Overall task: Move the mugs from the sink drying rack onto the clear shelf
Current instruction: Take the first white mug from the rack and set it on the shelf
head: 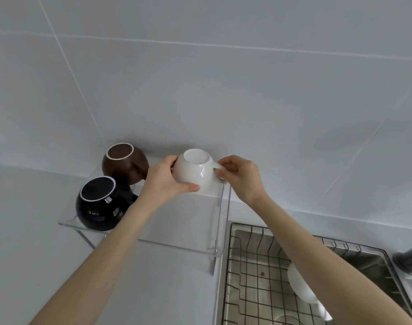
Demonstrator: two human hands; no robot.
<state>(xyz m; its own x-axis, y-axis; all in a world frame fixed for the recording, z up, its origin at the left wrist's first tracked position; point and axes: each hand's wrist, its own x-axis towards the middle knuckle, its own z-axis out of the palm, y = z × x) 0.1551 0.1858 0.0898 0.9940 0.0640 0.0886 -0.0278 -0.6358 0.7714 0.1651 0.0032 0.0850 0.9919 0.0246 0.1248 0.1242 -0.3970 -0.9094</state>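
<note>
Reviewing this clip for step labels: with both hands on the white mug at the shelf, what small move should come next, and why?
Probably let go and draw both hands back. The white mug sits upside down at the back of the clear shelf, apparently resting on it, beside the brown mug and black mug. The left hand cups its body; the right hand pinches the handle. Another white piece waits in the drying rack.

Both hands [167, 177] hold inverted white mug [193, 171] on clear shelf [176, 226].
</note>
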